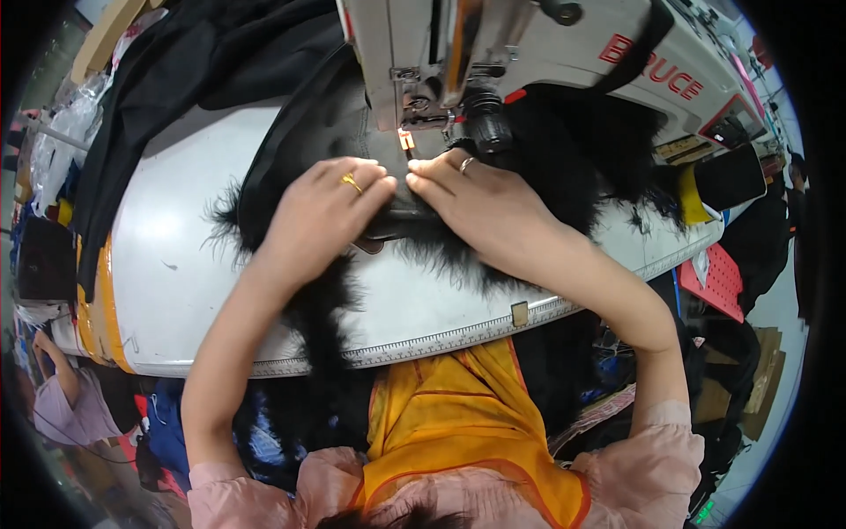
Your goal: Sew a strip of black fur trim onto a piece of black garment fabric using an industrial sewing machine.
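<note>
We see the left hand (322,207) and right hand (485,198) near each other on the black fur-edged piece (304,137); the fingers of both are drawn close together; we cannot tell whether they pinch the material. We find this piece on the white table (189,216), partly beneath the sewing machine (568,48)
</note>
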Action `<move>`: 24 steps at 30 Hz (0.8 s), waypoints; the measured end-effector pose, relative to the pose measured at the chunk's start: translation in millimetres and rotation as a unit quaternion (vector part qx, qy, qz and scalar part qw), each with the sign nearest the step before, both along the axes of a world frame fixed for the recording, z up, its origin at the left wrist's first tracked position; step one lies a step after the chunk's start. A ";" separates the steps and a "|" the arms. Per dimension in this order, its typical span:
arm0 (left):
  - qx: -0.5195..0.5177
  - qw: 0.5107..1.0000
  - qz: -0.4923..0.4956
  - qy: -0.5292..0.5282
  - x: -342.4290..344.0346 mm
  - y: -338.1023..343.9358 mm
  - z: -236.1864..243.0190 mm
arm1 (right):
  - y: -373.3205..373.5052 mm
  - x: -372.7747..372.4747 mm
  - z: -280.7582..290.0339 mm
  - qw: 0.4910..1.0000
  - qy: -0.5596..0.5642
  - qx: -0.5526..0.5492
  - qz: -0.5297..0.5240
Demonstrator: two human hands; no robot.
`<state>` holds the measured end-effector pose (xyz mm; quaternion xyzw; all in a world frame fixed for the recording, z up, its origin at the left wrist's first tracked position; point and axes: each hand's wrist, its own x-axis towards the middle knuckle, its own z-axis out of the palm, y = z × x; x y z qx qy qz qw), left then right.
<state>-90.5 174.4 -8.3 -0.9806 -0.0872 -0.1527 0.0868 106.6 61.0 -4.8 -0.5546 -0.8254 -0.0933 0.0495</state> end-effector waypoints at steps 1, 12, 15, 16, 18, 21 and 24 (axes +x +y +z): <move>-0.044 0.999 -0.005 -0.016 -3.0 9.0 -1.5 | 1.7 0.5 -2.3 0.999 0.020 0.011 -0.025; -0.013 0.998 -0.047 -0.031 -19.0 4.4 4.0 | 6.3 9.5 -19.6 0.994 0.002 0.100 0.047; -0.033 0.997 -0.064 -0.039 -18.8 12.6 1.0 | 11.8 8.5 -23.5 0.992 0.035 0.097 0.071; -0.047 0.995 -0.072 -0.046 -23.4 16.3 1.0 | 11.2 9.3 -23.8 0.992 0.035 0.101 0.063; -0.064 0.994 -0.071 -0.057 -33.5 17.1 -0.4 | 10.0 11.3 -25.5 0.993 0.035 0.103 0.056; -0.073 0.993 -0.066 -0.067 -37.0 14.7 -3.9 | 10.5 15.6 -28.0 0.990 0.044 0.116 0.066; -0.050 0.996 -0.057 -0.044 -36.6 13.8 -2.2 | 6.3 25.2 -27.1 0.991 0.095 0.076 0.062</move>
